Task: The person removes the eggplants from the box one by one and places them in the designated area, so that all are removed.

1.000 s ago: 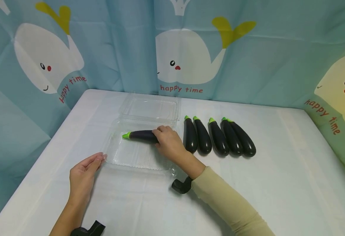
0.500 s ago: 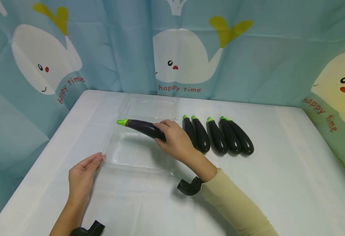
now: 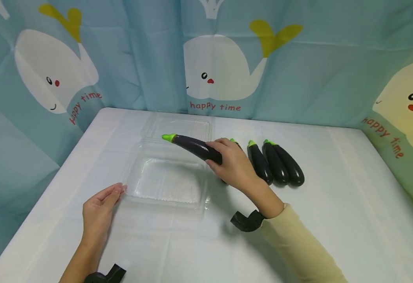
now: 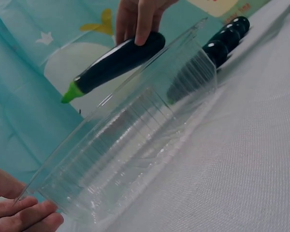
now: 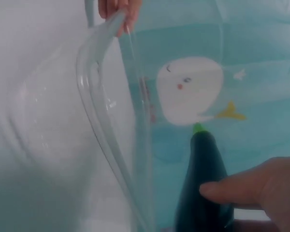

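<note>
A dark purple eggplant [image 3: 194,146] with a bright green stem end hangs in the air over the clear plastic clamshell container [image 3: 167,184]. My right hand [image 3: 232,163] grips its thick end, thumb on one side and fingers on the other; the stem points left. In the left wrist view the eggplant [image 4: 116,65] shows above the rim, apart from it. My left hand [image 3: 100,208] pinches the container's left edge between thumb and fingers. Through the clear walls nothing shows inside the base. The container's lid [image 3: 176,127] lies folded back behind it.
Several more eggplants [image 3: 278,167] lie in a row to the right of the container, stems away from me; my right hand partly hides the leftmost ones. A white cloth covers the table [image 3: 333,220]. A blue curtain [image 3: 150,59] with printed whales hangs behind.
My right hand has lifted the eggplant up out of the container and carried it to the right, toward the row. My left hand stays at the container's edge.
</note>
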`<state>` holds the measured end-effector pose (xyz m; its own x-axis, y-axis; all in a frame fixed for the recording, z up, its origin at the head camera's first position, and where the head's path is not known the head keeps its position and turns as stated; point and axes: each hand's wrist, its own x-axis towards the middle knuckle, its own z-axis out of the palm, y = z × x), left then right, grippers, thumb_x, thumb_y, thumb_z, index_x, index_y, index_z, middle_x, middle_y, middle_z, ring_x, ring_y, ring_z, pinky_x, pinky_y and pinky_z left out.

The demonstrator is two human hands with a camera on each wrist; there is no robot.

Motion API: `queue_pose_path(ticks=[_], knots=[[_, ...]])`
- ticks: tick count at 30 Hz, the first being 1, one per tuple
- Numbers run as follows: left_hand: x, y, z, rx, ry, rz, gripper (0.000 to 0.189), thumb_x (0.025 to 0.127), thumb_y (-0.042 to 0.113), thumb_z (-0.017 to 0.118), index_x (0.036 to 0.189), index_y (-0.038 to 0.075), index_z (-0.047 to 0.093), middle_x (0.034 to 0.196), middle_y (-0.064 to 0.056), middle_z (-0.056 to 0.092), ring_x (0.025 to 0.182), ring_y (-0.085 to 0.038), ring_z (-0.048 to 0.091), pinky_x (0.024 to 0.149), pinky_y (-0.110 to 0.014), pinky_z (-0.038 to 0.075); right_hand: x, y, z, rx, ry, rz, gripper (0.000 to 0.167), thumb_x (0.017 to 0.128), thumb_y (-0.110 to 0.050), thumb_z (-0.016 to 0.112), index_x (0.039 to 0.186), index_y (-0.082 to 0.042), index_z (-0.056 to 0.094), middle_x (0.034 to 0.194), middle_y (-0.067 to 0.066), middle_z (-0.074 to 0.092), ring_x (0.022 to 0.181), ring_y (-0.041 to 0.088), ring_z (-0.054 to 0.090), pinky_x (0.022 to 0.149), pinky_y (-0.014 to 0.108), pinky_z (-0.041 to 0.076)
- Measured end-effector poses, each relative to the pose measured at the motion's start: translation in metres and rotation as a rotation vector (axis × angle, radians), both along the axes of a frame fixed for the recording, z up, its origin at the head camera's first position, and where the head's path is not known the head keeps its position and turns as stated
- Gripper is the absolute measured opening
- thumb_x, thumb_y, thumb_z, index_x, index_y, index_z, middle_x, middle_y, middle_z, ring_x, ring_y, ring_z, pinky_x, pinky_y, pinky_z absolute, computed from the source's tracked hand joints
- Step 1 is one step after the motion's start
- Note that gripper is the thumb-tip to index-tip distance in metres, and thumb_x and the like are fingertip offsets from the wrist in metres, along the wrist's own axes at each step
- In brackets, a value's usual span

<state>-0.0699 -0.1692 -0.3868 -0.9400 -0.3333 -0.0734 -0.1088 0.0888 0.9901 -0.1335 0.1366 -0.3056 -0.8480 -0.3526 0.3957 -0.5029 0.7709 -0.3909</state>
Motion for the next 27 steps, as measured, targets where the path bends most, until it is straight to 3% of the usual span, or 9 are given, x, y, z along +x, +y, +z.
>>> queue_pose_path(ticks=[8,27], knots=[[0.000,0.000,-0.001,-0.007,0.001,-0.001,0.039,0.091,0.025,0.059,0.113,-0.006,0.060,0.092,0.009,0.069,0.090,0.000,0.061,0.079,-0.010,0.044,0.003,0.021,0.004,-0.007,-0.048,-0.083,0.043,0.079,-0.014,0.073,0.118,-0.001,0.060,0.111,0.014,0.057,0.100,0.026,0.054,0.082,0.039,0.047],[0.001,0.001,0.001,-0.015,-0.008,-0.006,0.038,0.091,0.025,0.059,0.113,-0.006,0.061,0.093,0.009,0.069,0.090,0.000,0.061,0.079,-0.010,0.044,0.012,0.083,0.005,-0.030,-0.065,-0.249,0.041,0.082,-0.011,0.068,0.119,0.002,0.058,0.112,0.022,0.055,0.101,0.036,0.053,0.083,0.050,0.044]])
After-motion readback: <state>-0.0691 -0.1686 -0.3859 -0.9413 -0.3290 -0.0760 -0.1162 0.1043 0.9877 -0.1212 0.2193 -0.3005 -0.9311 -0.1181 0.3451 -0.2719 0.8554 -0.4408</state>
